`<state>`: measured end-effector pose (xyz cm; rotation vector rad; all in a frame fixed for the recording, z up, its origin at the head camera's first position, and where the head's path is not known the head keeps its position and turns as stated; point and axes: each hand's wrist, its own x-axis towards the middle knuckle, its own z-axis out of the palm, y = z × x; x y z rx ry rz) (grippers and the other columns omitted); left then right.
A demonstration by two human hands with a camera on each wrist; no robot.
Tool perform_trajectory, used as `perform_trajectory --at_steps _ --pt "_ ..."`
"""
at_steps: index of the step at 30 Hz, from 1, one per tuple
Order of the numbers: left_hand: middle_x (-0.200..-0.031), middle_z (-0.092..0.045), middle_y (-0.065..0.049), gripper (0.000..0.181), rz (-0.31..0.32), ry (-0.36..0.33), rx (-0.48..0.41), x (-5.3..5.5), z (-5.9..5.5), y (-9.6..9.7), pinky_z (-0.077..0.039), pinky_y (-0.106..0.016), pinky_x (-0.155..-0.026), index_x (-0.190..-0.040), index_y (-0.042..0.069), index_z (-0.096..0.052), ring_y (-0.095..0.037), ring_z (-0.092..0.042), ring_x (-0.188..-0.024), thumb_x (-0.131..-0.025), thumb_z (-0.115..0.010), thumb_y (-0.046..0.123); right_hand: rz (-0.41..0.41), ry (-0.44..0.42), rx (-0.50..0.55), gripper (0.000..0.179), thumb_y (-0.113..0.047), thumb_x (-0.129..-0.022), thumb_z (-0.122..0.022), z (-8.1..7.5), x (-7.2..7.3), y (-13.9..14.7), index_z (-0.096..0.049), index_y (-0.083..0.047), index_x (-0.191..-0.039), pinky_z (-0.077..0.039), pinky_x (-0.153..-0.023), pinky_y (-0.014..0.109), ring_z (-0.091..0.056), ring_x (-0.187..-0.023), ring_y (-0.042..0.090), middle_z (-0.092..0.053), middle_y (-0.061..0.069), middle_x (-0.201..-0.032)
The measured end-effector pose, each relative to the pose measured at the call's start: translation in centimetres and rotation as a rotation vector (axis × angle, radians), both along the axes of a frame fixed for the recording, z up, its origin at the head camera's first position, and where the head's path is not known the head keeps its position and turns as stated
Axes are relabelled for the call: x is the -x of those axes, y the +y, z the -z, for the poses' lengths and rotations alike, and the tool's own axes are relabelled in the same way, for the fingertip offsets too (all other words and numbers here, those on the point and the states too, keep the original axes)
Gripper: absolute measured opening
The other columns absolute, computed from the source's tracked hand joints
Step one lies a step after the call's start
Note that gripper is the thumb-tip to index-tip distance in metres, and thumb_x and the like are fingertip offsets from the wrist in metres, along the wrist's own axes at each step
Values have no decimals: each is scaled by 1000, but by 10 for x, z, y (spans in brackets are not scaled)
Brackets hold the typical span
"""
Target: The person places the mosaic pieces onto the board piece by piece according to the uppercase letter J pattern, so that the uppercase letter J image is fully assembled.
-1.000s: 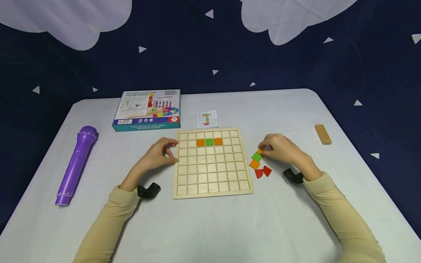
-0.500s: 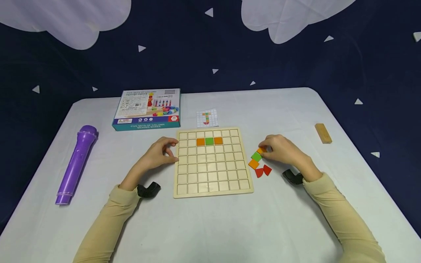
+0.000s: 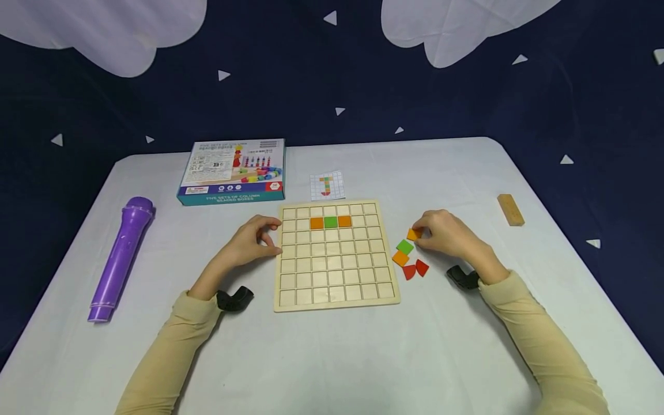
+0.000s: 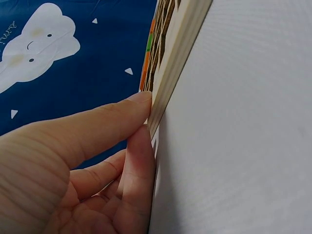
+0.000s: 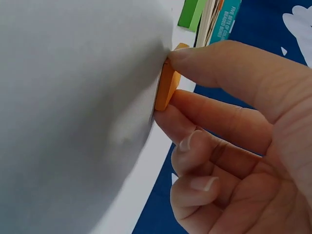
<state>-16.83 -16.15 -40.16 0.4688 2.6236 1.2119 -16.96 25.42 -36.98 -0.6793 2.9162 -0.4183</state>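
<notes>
Pinching orange sq. wooden tile [image 5: 167,87] w/ R hand [image 3: 445,233], we're touching beige sq. wooden gridboard [image 3: 336,279] w/ half-spread L hand [image 3: 246,242].

Small orange square tile [image 3: 412,234] near the right edge of a flat, pale, square-celled grid board [image 3: 334,264].

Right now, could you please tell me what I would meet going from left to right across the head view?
Long purple object, left hand, gridded board, loose green tile, right hand, wooden block.
</notes>
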Motion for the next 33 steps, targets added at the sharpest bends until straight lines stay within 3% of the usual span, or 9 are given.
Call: perform_trajectory --at_steps 12,19,33 --pt "-114 -52 -21 57 0 0 -17 0 1 -1 -39 -20 -67 -126 -4 -51 -2 -54 -70 -75 -75 7 -53 97 -13 21 -7 -74 -72 -1 6 -6 -72 0 -93 -45 -66 32 -53 -71 17 -66 9 -83" --pt "-114 -52 -20 58 4 -4 -18 1 0 -1 -39 -21 -68 -126 -3 -51 -7 -56 -72 -75 -76 7 -106 147 27 19 -9 -76 -72 -8 9 -19 -72 -1 -93 -48 -68 33 -58 -74 19 -67 9 -85" --pt "-114 -52 -18 58 3 -9 -12 1 0 -1 -40 -21 -69 -127 -2 -51 -5 -56 -71 -75 -75 8 -190 156 59 20 -14 -79 -72 -18 5 -53 -72 -3 -96 -49 -70 32 -62 -80 19 -67 6 -90"
